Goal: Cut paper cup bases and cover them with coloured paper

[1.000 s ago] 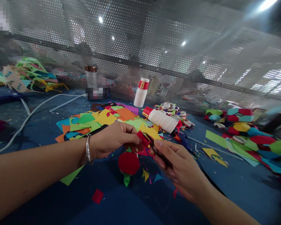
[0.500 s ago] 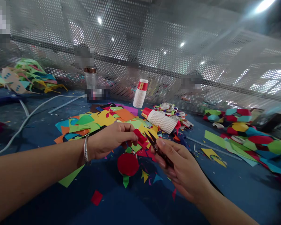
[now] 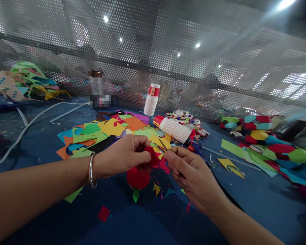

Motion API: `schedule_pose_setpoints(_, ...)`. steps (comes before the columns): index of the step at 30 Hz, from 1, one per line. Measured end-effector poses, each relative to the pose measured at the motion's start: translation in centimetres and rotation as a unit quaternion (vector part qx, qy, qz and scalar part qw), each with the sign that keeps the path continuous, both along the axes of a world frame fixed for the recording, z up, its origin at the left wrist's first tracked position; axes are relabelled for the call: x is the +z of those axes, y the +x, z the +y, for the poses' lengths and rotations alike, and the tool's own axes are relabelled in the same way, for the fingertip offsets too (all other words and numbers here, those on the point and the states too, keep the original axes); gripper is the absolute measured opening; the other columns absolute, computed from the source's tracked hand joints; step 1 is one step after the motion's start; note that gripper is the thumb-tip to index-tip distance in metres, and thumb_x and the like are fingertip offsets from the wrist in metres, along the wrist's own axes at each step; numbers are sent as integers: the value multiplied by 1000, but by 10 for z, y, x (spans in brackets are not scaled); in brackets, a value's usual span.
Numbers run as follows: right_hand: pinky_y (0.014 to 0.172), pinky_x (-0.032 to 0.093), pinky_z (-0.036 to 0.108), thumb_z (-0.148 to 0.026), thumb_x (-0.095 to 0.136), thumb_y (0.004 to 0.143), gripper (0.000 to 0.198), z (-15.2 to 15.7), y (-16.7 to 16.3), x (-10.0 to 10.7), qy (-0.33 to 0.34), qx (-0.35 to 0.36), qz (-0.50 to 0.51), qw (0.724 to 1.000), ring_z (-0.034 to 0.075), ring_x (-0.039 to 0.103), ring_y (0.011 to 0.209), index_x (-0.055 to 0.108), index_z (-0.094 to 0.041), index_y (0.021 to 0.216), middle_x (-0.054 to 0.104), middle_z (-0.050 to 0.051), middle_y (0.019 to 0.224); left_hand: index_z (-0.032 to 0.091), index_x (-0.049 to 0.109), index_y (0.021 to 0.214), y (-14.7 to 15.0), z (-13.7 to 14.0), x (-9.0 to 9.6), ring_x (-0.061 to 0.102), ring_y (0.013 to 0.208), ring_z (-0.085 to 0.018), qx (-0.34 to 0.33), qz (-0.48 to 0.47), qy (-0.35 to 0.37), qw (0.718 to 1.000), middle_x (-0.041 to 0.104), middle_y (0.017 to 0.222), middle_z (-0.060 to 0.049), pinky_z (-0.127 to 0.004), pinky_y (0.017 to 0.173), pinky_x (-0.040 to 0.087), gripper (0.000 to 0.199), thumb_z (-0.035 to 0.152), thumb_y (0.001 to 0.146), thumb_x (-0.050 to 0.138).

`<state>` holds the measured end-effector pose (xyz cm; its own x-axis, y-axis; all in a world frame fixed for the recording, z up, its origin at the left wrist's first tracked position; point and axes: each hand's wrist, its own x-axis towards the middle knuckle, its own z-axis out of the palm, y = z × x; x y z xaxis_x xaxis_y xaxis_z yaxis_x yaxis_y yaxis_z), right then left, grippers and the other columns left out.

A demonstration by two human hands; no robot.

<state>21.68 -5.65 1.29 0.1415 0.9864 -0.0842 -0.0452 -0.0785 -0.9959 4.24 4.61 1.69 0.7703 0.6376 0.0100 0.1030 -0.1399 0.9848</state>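
Between the thumb and fingers of my left hand (image 3: 124, 154) is a small piece of red paper (image 3: 153, 157). My right hand (image 3: 191, 175) grips a pair of scissors (image 3: 163, 145), its blades slightly apart and pointing up and left beside the red paper. Most of the scissors' handle is hidden by my fingers. Below my left hand lies a red paper disc (image 3: 139, 178) with a green strip (image 3: 135, 194) at its lower edge; the hand covers its upper part. A red paper square (image 3: 104, 213) rests nearer to me on the blue table.
Coloured paper sheets (image 3: 112, 128) are heaped behind my hands. One stack of paper cups (image 3: 151, 103) stands upright, another stack (image 3: 177, 130) lies on its side. Paper balls (image 3: 280, 153) sit at the right. A lidded jar (image 3: 96, 85) stands by the perforated screen (image 3: 168, 68).
The red paper has turned in my left hand, which now covers the top of the disc. My right hand has rotated the scissors, so the blades show thinner. The view has shifted slightly.
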Motion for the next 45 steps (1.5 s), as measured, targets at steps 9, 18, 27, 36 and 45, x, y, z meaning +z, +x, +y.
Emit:
schedule_pose_setpoints(9, 44, 21, 24, -53, 69, 88, 33, -1, 2, -1, 43, 26, -136, 989, 6, 29, 50, 58, -21, 86, 43, -8, 61, 17, 59, 78, -1, -1, 2, 69, 68, -14, 43, -61, -71, 995, 75, 73, -4, -23, 62, 48, 6, 15, 82, 62)
schedule_pose_setpoints(18, 64, 38, 31, -50, 64, 93, 28, -2, 6, -3, 89, 14, -257, 962, 16, 58, 82, 60, -23, 98, 65, 2, 92, 13, 60, 77, -3, -2, 5, 72, 72, -14, 25, -118, -200, 972, 74, 72, -5, -22, 70, 53, 9, 10, 80, 68)
schedule_pose_setpoints(27, 62, 38, 31, -52, 63, 92, 29, -6, 6, -3, 91, 11, -282, 955, 16, 54, 73, 59, -23, 97, 61, 0, 82, 13, 62, 77, -3, 0, 4, 72, 76, -14, 38, -109, -194, 974, 75, 80, -5, -25, 77, 55, 11, 15, 80, 72)
schedule_pose_setpoints(36, 61, 38, 30, -51, 64, 92, 29, -4, 6, -1, 94, 10, -281, 955, 15, 53, 71, 60, -23, 95, 61, 0, 80, 13, 62, 78, -3, -2, 6, 72, 75, -14, 24, -115, -172, 978, 75, 78, -4, -24, 75, 55, 10, 14, 78, 72)
schedule_pose_setpoints(45, 61, 37, 30, -52, 63, 92, 30, -6, 5, -1, 92, 15, -281, 955, 15, 50, 70, 60, -23, 95, 58, -1, 79, 14, 65, 77, -4, 1, 5, 72, 73, -13, 13, -143, -133, 981, 75, 77, -3, -23, 72, 54, 5, 11, 79, 69)
